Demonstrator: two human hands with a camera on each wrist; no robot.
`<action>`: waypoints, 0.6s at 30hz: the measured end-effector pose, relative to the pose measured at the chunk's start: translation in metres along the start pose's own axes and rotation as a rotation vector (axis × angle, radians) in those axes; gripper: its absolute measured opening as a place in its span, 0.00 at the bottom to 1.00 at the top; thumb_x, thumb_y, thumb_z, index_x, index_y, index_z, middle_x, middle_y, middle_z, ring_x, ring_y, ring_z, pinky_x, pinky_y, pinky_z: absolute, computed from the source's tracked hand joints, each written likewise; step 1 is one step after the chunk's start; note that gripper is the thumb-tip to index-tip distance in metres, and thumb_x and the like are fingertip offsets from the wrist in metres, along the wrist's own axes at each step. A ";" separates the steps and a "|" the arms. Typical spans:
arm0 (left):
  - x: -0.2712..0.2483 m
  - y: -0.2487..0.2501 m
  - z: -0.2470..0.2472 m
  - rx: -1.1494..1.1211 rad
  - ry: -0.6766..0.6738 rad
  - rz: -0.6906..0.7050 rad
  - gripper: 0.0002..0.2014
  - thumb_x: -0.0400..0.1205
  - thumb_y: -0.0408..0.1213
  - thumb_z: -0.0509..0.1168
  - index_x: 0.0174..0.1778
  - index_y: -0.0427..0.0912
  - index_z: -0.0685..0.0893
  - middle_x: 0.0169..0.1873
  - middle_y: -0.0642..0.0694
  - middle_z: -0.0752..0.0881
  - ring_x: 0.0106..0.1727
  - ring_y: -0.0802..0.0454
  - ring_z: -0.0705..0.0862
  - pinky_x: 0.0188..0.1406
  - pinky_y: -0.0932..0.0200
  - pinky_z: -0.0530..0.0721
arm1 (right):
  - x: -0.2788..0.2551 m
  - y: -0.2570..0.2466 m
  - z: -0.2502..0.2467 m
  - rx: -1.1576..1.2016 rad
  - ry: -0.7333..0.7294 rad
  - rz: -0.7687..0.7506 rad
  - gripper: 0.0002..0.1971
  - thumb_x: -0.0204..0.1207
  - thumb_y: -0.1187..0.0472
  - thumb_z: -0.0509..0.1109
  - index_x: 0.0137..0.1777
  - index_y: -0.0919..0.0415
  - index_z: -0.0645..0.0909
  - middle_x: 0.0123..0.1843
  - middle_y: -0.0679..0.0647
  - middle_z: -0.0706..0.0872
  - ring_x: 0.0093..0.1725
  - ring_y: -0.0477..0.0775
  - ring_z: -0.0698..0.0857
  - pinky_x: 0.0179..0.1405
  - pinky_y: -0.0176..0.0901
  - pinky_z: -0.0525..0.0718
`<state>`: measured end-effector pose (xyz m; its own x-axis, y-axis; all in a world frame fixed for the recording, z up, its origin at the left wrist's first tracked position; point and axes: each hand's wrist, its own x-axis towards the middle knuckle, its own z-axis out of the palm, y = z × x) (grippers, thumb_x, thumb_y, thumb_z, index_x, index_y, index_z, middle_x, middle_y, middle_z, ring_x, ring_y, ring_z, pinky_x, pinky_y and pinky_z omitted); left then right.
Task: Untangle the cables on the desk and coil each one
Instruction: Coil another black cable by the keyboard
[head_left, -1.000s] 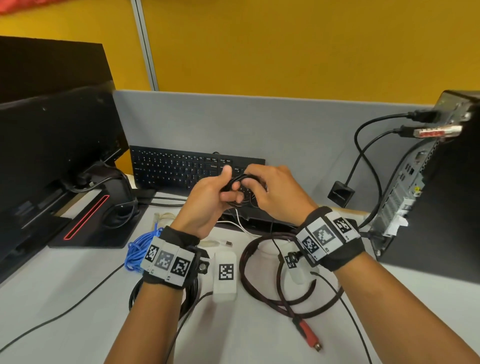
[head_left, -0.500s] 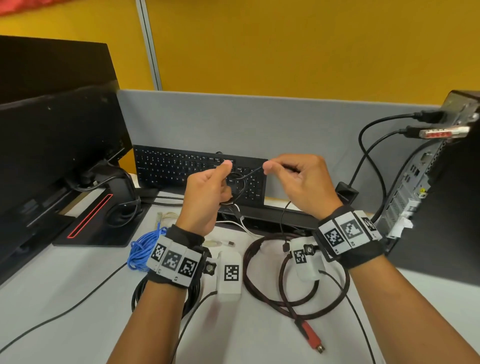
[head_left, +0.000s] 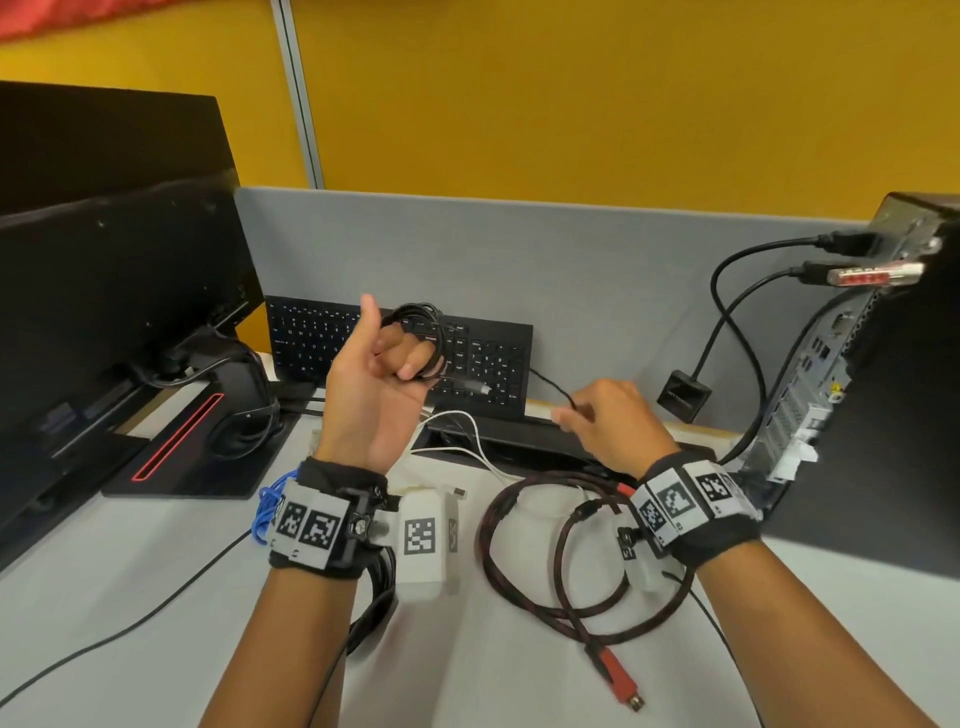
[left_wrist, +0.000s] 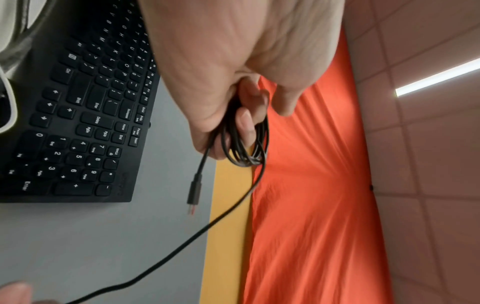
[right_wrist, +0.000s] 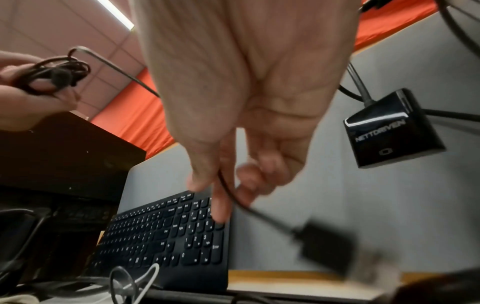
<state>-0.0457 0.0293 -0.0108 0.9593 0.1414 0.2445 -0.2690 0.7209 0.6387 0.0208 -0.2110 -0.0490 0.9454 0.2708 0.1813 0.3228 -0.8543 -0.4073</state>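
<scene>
Your left hand (head_left: 374, 384) was up over the keyboard (head_left: 467, 358), right hand (head_left: 613, 426) lower, w/ open air btwn them. Bare bench (head_left: 130, 587) lay near-left & front-centre. In the way: monitor base (head_left: 197, 441) at left, PC tower (head_left: 883, 389) w/ plugged leads at right, partition (head_left: 571, 270) behind. Braided cable loop (head_left: 524, 582), blue cable (head_left: 267, 506) & white tagged block (head_left: 423, 540) cluttered the middle.

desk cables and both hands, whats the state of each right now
thin black cable: partly coiled round the left hand's fingers, tail running to the right hand
left hand: raised, holding the coil
right hand: pinching the cable's free end
braided red-black cable: loose loops on the desk
blue cable: bundled on the desk
white cable: loose by the keyboard
</scene>
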 end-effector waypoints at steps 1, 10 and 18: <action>0.000 0.000 -0.001 -0.050 0.037 -0.006 0.22 0.88 0.51 0.60 0.28 0.50 0.66 0.23 0.54 0.58 0.26 0.56 0.62 0.64 0.52 0.69 | -0.001 0.001 0.002 0.014 -0.049 0.031 0.19 0.84 0.50 0.70 0.38 0.64 0.87 0.33 0.58 0.84 0.34 0.57 0.82 0.36 0.47 0.80; 0.004 -0.008 0.000 -0.107 0.241 0.049 0.22 0.90 0.41 0.59 0.28 0.49 0.64 0.23 0.53 0.60 0.25 0.55 0.63 0.45 0.59 0.76 | -0.005 -0.023 0.011 1.174 -0.114 0.050 0.12 0.84 0.64 0.70 0.51 0.77 0.84 0.45 0.70 0.92 0.47 0.67 0.94 0.47 0.45 0.93; 0.000 -0.027 0.013 0.013 0.202 -0.094 0.22 0.90 0.41 0.59 0.29 0.49 0.63 0.21 0.52 0.58 0.24 0.55 0.62 0.40 0.58 0.73 | 0.006 -0.043 0.006 1.532 0.232 -0.029 0.05 0.74 0.75 0.75 0.49 0.73 0.85 0.43 0.66 0.93 0.45 0.61 0.94 0.50 0.41 0.90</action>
<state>-0.0396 0.0006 -0.0183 0.9776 0.2078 0.0334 -0.1775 0.7290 0.6611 0.0133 -0.1700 -0.0354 0.9577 0.0823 0.2757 0.2122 0.4449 -0.8701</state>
